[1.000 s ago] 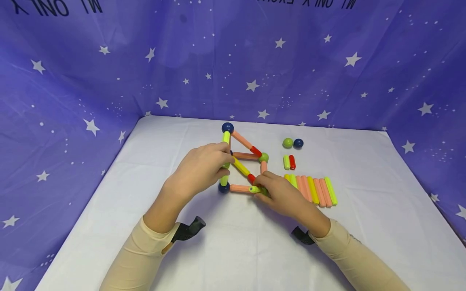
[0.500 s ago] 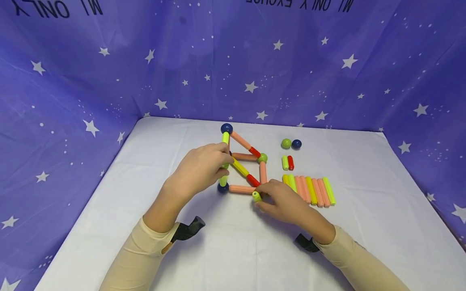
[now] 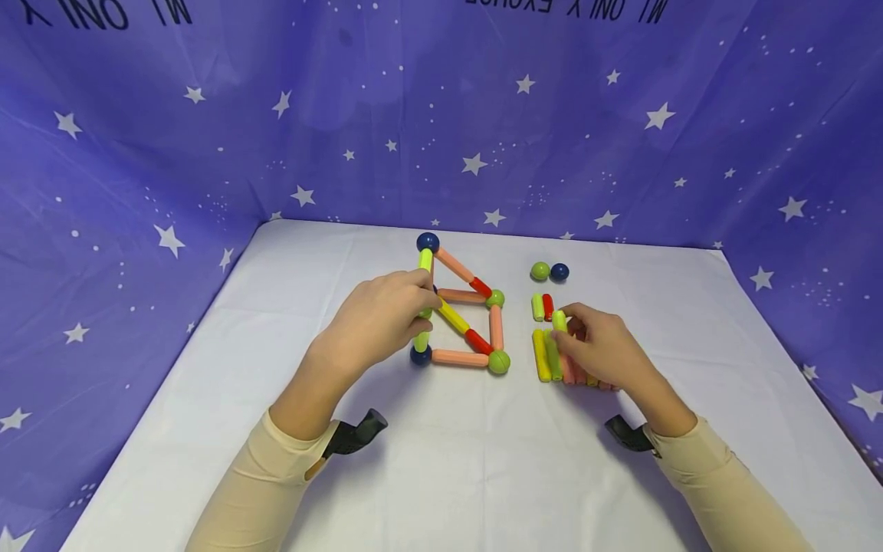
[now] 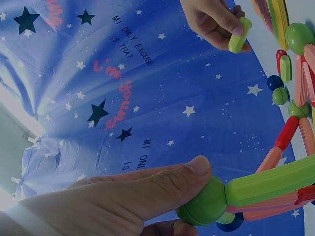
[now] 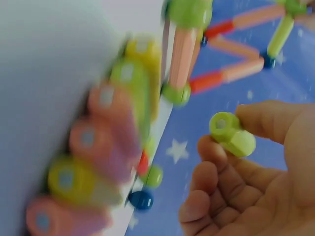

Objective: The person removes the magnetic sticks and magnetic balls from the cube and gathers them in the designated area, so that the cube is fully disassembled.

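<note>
My left hand [image 3: 378, 318] pinches a green ball [image 4: 204, 200] partway up the left side of a frame built from magnetic sticks and balls. Lime sticks [image 4: 268, 183] join that ball. Slanting down from there, a yellow and red bar [image 3: 455, 318] reaches the near right green ball [image 3: 499, 362]. My right hand [image 3: 607, 346] holds a short lime-green magnetic stick [image 5: 232, 134] between thumb and fingers. It hovers over a row of loose sticks [image 3: 542, 356] and hides part of them. Dark blue balls [image 3: 428, 243] sit at the frame's left corners.
Behind the row lie a short lime stick [image 3: 538, 307] and a short red stick [image 3: 548, 307]. Farther back, a loose green ball [image 3: 540, 271] stands beside a dark blue ball [image 3: 559, 272]. A purple starry cloth [image 3: 345, 153] walls the white table [image 3: 441, 475].
My right hand has left the frame's near right corner and moved right to the row of loose sticks, carrying the short lime stick. My left hand keeps its place on the frame.
</note>
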{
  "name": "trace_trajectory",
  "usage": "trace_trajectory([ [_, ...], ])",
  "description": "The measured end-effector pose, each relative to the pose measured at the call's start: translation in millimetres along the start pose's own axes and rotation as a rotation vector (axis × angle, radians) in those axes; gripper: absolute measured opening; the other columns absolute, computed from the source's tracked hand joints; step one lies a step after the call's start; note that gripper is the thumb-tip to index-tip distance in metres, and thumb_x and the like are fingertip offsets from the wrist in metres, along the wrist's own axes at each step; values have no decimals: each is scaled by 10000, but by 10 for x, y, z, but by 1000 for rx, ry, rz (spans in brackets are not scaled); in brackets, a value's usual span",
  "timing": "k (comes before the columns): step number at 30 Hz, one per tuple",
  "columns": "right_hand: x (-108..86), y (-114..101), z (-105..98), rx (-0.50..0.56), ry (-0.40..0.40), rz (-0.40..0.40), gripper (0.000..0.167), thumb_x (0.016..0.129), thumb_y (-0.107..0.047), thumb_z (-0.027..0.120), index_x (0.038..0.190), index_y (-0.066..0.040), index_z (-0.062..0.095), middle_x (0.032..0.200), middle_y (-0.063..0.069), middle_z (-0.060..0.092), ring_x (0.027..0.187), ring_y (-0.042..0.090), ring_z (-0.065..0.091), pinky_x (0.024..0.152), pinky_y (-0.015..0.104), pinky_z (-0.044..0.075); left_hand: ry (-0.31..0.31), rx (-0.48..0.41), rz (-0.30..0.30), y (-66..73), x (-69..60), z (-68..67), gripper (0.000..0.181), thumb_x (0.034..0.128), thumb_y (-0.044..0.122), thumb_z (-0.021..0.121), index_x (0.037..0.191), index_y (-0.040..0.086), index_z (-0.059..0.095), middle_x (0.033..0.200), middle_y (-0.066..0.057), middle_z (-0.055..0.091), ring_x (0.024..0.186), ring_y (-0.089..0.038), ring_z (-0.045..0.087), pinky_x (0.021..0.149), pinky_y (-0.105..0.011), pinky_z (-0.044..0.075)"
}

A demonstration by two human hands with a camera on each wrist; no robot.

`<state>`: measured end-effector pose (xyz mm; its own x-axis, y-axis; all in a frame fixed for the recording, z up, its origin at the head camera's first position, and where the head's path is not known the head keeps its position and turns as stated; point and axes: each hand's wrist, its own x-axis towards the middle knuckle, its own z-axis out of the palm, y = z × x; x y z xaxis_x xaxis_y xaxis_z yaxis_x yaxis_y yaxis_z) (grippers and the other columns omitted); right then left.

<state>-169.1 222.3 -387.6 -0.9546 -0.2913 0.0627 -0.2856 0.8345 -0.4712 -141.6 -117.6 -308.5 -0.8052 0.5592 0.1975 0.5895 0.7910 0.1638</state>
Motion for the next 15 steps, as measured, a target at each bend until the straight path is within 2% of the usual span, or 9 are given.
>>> trace_trajectory([
  [3, 20, 163, -84, -43, -7, 72, 470, 932, -345, 633, 1268, -23, 564, 904, 79, 631, 751, 223, 559, 694, 390, 485, -2, -2, -2, -2, 2, 2, 255, 791, 135, 824, 1039, 155, 766, 957, 42, 579, 830, -129, 546, 667, -278, 488],
  [8, 35, 366, -139, -62, -58, 179, 538, 931, -376, 626, 1303, -1, 523, 937, 123, 620, 755, 253, 557, 674, 394, 493, 3, -4, 2, -8, 0, 5, 257, 788, 131, 826, 1037, 154, 767, 953, 41, 579, 828, -127, 545, 667, -275, 490],
  [15, 112, 485, -174, -100, -102, 228, 541, 931, -365, 620, 1304, 13, 519, 971, 146, 636, 786, 263, 574, 676, 400, 506, 7, 1, 6, -7, -5, 3, 256, 791, 134, 825, 1039, 152, 766, 959, 38, 581, 834, -128, 548, 672, -278, 494],
])
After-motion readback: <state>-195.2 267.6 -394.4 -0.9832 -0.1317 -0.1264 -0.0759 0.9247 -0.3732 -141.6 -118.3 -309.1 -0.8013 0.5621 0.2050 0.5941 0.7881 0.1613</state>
